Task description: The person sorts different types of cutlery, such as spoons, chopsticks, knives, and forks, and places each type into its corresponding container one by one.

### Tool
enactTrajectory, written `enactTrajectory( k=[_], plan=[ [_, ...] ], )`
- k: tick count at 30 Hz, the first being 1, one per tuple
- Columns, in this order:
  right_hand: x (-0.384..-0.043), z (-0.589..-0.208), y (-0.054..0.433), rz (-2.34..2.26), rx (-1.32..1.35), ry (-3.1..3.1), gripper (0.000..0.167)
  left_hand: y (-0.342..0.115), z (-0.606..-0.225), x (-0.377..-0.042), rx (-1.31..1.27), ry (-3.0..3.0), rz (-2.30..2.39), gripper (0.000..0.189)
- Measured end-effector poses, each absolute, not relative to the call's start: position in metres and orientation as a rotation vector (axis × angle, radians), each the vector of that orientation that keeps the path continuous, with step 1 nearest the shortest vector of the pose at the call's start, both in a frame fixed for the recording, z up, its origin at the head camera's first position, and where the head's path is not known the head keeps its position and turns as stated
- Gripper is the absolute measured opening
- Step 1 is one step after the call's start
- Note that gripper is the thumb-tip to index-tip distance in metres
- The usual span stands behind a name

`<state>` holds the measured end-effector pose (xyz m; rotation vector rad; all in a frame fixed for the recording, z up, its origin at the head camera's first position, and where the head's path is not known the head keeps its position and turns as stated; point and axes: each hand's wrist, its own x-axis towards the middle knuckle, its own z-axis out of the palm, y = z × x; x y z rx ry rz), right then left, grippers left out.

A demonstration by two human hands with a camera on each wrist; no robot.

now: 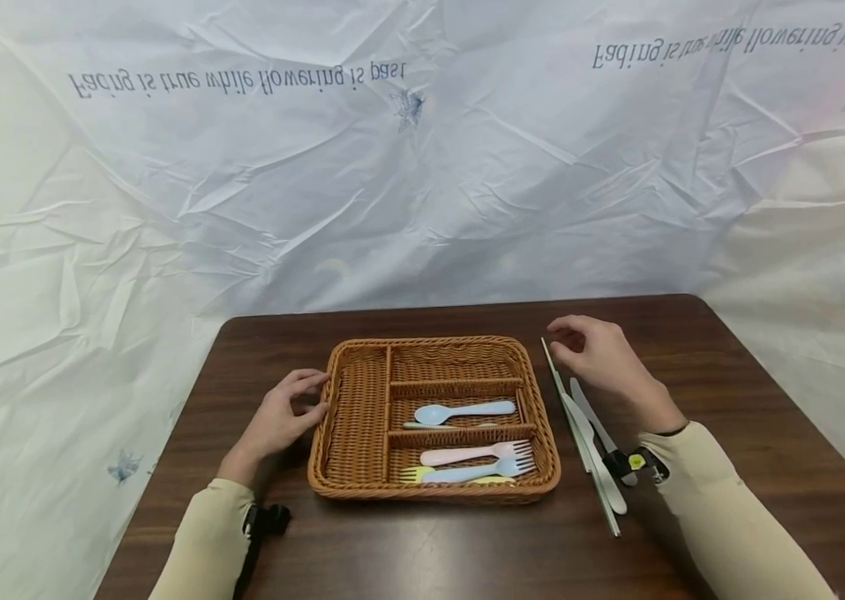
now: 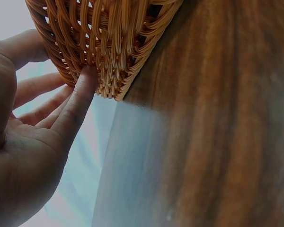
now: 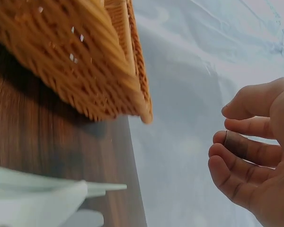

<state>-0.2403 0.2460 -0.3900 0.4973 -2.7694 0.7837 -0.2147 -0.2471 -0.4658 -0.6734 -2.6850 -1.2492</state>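
A brown wicker basket (image 1: 351, 417) with several compartments sits on the table. My left hand (image 1: 280, 421) is at its left side, and in the left wrist view fingertips touch the outer wicker wall (image 2: 113, 42). Over the table to the right of the basket, my right hand (image 1: 606, 354) hovers with loosely bent fingers and nothing in them. Below it lie pale green chopsticks (image 1: 604, 502), a whitish knife (image 1: 608, 487) and a greyer knife (image 1: 593, 419). The right wrist view shows the right hand (image 3: 255, 156) apart from the basket wall (image 3: 80, 61).
The basket's middle right compartment holds a light blue spoon (image 1: 433, 413) over a thin pale utensil. In the front right one lie a pink fork (image 1: 460, 455), a light blue fork (image 1: 467, 474) and yellow cutlery (image 1: 413, 475). A white printed sheet (image 1: 422, 208) hangs behind the dark wooden table (image 1: 392, 550).
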Motion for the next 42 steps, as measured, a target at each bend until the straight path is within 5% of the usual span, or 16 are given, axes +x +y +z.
enactTrajectory(
  k=[42],
  plan=[
    [-0.221, -0.423, 0.321, 0.608, 0.149, -2.924, 0.042, -0.248, -0.469, -0.217, -0.65, -2.663, -1.259, 0.045]
  ],
)
